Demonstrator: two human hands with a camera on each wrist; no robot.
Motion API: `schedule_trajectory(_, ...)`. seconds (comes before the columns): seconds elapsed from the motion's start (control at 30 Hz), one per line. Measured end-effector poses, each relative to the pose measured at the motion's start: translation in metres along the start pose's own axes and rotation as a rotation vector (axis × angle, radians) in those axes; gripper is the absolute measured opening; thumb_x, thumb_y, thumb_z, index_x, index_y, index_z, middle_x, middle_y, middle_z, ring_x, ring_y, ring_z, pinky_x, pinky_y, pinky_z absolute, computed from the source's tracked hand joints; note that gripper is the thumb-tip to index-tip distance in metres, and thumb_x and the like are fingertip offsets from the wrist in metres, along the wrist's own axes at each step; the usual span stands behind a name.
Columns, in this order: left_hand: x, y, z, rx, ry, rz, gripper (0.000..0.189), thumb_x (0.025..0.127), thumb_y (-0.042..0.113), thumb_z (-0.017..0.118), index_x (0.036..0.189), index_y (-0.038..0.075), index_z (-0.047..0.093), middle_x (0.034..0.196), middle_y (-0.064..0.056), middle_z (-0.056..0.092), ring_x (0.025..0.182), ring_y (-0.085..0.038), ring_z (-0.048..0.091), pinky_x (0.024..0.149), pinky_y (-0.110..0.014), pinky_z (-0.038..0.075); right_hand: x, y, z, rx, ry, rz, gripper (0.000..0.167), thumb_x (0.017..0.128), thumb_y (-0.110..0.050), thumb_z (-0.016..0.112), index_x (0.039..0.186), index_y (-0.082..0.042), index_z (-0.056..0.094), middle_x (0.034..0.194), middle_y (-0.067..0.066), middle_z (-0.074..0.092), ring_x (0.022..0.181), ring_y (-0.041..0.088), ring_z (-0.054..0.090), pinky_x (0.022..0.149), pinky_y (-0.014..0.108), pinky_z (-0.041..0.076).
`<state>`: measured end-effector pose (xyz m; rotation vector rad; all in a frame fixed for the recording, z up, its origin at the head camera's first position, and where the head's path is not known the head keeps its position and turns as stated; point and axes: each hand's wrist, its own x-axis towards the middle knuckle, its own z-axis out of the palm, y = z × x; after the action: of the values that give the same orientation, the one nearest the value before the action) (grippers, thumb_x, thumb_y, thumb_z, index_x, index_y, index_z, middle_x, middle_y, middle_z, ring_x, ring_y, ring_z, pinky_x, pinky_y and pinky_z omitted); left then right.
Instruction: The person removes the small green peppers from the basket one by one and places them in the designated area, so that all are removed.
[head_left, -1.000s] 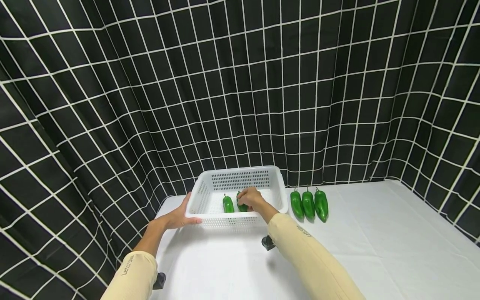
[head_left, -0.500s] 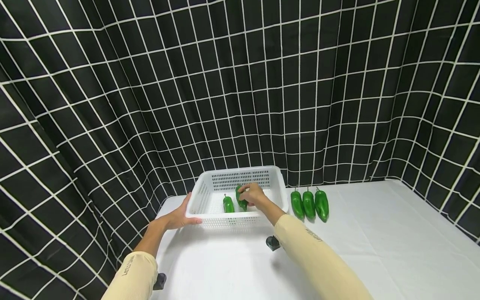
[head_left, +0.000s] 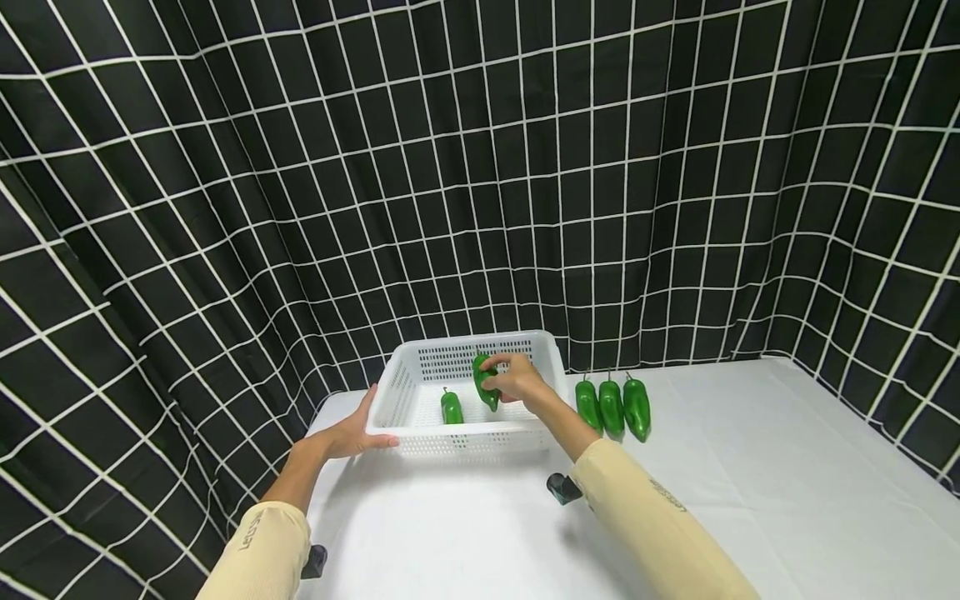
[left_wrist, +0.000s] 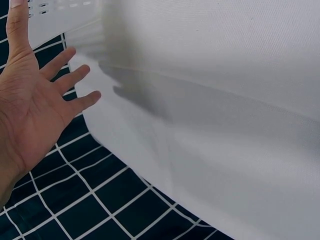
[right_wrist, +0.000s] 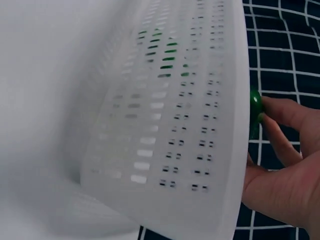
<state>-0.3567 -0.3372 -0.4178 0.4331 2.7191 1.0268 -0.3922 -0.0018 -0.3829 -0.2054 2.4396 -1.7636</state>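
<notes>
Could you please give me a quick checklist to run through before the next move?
1. Right grip secure on the raised green pepper: ok, pinched between thumb and fingers.
2. White basket upright on the table: ok.
3. Left grip at the basket's near left corner: ok.
4. Other pepper in the basket apart from the held one: ok.
5. Three peppers right of the basket untouched: ok.
6. Held pepper fully visible in the right wrist view: not ok, basket partly hides it.
</notes>
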Motion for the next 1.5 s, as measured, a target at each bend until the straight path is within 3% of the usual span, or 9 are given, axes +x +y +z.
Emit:
schedule_trajectory(0.17, -0.002, 0.002, -0.002, -0.002, 0.002, -0.012, 0.137, 0.085, 0.049, 0.085, 0.164, 0.005, -0.018, 0.172, -0.032, 0.008, 0.153, -0.053, 0.03, 0.125, -0.069, 0.021, -0.003, -0.002, -0.01, 0.005, -0.008, -0.006, 0.034, 0.089, -0.004, 0.075, 0.123, -0.008, 0.075, 0.138, 0.023, 0.064, 0.1, 0.023, 0.072, 0.094, 0.045, 0.062)
schedule_trajectory(0.5, 0.0, 0.003, -0.003, -0.019, 0.004, 0.009, 0.13, 0.087, 0.038, 0.085, 0.164, 0.005, -0.014, 0.169, -0.03, 0.021, 0.148, -0.046, 0.038, 0.125, -0.066, 0.026, -0.004, 0.002, -0.038, -0.01, 0.005, -0.044, 0.037, 0.09, -0.008, 0.076, 0.127, -0.007, 0.073, 0.119, 0.02, 0.073, 0.097, 0.02, 0.069, 0.101, 0.051, 0.057)
schedule_trajectory(0.67, 0.0, 0.002, -0.005, -0.025, 0.012, 0.028, 0.125, 0.088, 0.032, 0.083, 0.165, 0.009, -0.011, 0.17, -0.027, 0.021, 0.148, -0.045, 0.037, 0.124, -0.065, 0.026, -0.01, 0.004, -0.057, -0.031, 0.021, -0.054, 0.037, 0.092, -0.01, 0.076, 0.13, -0.007, 0.071, 0.124, 0.02, 0.071, 0.099, 0.02, 0.07, 0.097, 0.046, 0.06)
schedule_trajectory(0.87, 0.001, -0.001, -0.004, -0.016, 0.007, 0.045, 0.124, 0.087, 0.032, 0.083, 0.165, 0.011, -0.011, 0.17, -0.027, 0.021, 0.147, -0.044, 0.038, 0.123, -0.066, 0.027, -0.016, 0.018, -0.083, -0.051, 0.06, -0.067, 0.04, 0.093, -0.012, 0.075, 0.133, -0.007, 0.069, 0.121, 0.017, 0.071, 0.09, 0.016, 0.066, 0.1, 0.051, 0.058)
schedule_trajectory(1.1, 0.003, -0.004, -0.002, 0.004, 0.0, 0.023, 0.126, 0.089, 0.035, 0.082, 0.165, 0.009, -0.015, 0.171, -0.028, 0.014, 0.149, -0.047, 0.034, 0.124, -0.068, 0.025, -0.024, 0.031, -0.117, -0.117, 0.081, -0.068, 0.043, 0.095, -0.014, 0.074, 0.136, -0.005, 0.066, 0.118, 0.017, 0.07, 0.093, 0.019, 0.065, 0.088, 0.039, 0.06)
schedule_trajectory(1.27, 0.0, 0.001, -0.002, 0.008, -0.005, -0.01, 0.127, 0.089, 0.037, 0.082, 0.165, 0.01, -0.017, 0.174, -0.027, 0.009, 0.154, -0.048, 0.029, 0.125, -0.068, 0.022, -0.031, 0.04, -0.143, -0.162, 0.093, -0.047, 0.047, 0.097, -0.017, 0.072, 0.141, -0.004, 0.062, 0.114, 0.014, 0.069, 0.095, 0.02, 0.066, 0.094, 0.044, 0.06)
schedule_trajectory(1.5, -0.001, 0.007, -0.004, 0.027, -0.008, -0.024, 0.128, 0.089, 0.038, 0.082, 0.165, 0.01, -0.017, 0.174, -0.027, 0.009, 0.152, -0.047, 0.033, 0.124, -0.067, 0.027, -0.04, 0.063, -0.178, -0.212, 0.131, -0.034, 0.049, 0.098, -0.017, 0.07, 0.143, 0.0, 0.058, 0.136, 0.028, 0.059, 0.102, 0.024, 0.068, 0.096, 0.046, 0.06)
